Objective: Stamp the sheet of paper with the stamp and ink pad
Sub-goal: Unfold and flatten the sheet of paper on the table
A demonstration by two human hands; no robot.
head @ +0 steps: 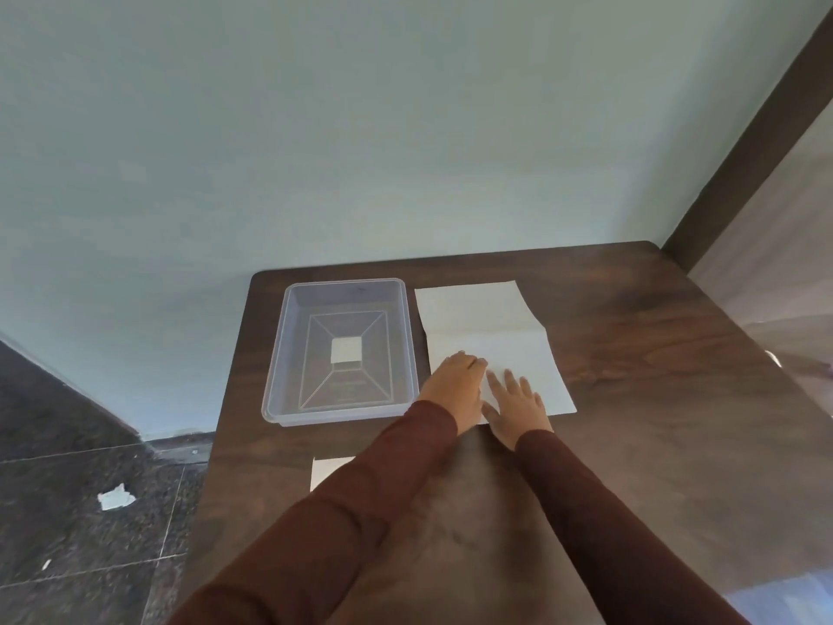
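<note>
Both hands lie flat with fingers spread, gripping nothing: the left hand [455, 385] and right hand [516, 406] press the near part of the sheet of paper [491, 336]. Just left of them sits a clear plastic tray [288, 354] holding a small white square [346, 349]; a white card [327, 469] lies nearer, under the left sleeve.

you've got a dark wood-grain tabletop [631, 354] w/ slight sheen, matt white paper sheet [478, 318], clear smooth plastic tray [288, 354], maroon cloth sleeves [360, 489].
</note>
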